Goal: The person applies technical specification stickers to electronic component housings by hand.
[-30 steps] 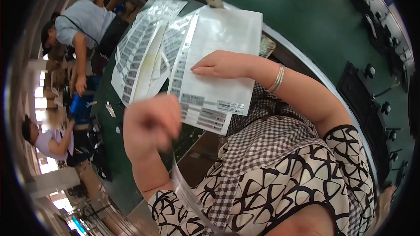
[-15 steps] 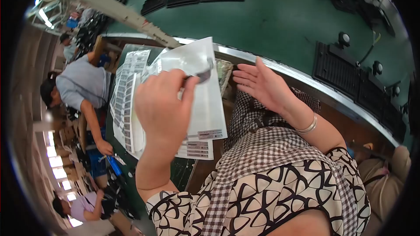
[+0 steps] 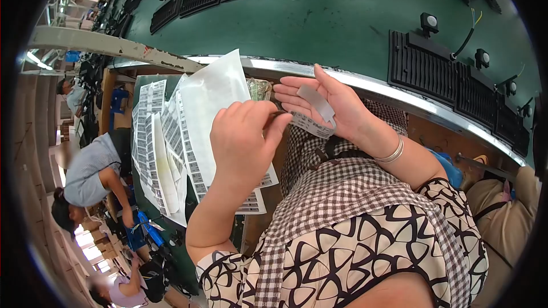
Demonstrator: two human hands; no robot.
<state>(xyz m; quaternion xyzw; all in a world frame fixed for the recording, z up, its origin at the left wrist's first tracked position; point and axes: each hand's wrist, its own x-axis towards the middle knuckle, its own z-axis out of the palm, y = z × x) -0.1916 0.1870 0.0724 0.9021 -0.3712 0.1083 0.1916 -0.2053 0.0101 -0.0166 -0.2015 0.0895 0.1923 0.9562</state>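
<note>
A printed label strip (image 3: 313, 125) is pinched between the thumb and fingers of my left hand (image 3: 242, 140), whose back faces up. The strip curls over to my right hand (image 3: 337, 102). That hand lies palm up, fingers stretched out and thumb raised, with a plain grey strip (image 3: 315, 102) across its palm, meeting the printed one near the heel of the hand. Just beyond my left hand lies a large white label sheet (image 3: 214, 94) with a row of printed labels along its edge. More printed label sheets (image 3: 149, 114) spread beneath and to its left.
Black finned lamp housings (image 3: 422, 60) with small round sensors stand on the green workbench (image 3: 325, 17). Its metal edge (image 3: 365, 77) runs beyond my hands. A painted beam (image 3: 114, 43) crosses the upper left. A person (image 3: 91, 165) works at left near a blue tool (image 3: 149, 228).
My left hand has moved right with the strip, away from the sheet and over to my right palm, where strip material now lies. My view has shifted slightly.
</note>
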